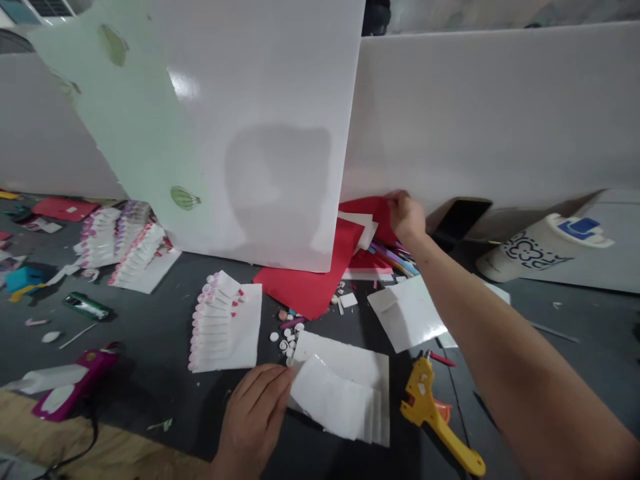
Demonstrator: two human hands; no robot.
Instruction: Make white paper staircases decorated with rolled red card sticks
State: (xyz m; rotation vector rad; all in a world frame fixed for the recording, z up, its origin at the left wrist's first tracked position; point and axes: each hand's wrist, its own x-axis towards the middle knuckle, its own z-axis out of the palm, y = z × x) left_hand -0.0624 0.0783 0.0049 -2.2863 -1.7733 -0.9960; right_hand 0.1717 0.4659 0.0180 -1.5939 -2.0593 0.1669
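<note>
Fingers, left hand [255, 417]: bent, bunched together, touching the left edge of a white paper stack [333, 397]; whether they grip it cannot be told. Fingers, right hand [409, 219]: closed on the edge of a far red sheet [383, 223].

Surroundings, on a dark worktop [165, 347]: one large white board [270, 87], upright, screening the far middle, with a pale green strip on its left; one near red sheet [323, 283] at its foot; pens [397, 259], partly behind the right forearm; one patterned cup [530, 250], tilted, far right; one yellow glue gun [433, 413], near right; one magenta tool [80, 383], near left; one pink-edged paper fan [215, 327], left of centre; small white pieces [287, 343].

Positions: paper stack, near centre, just right of the left fingers; far red sheet, beside the board's right edge, left of the right fingers.

Appearance: stack white, layers stepped rightward, on a pale backing card [350, 353]; far sheet plain red, partly covered by white paper.
</note>
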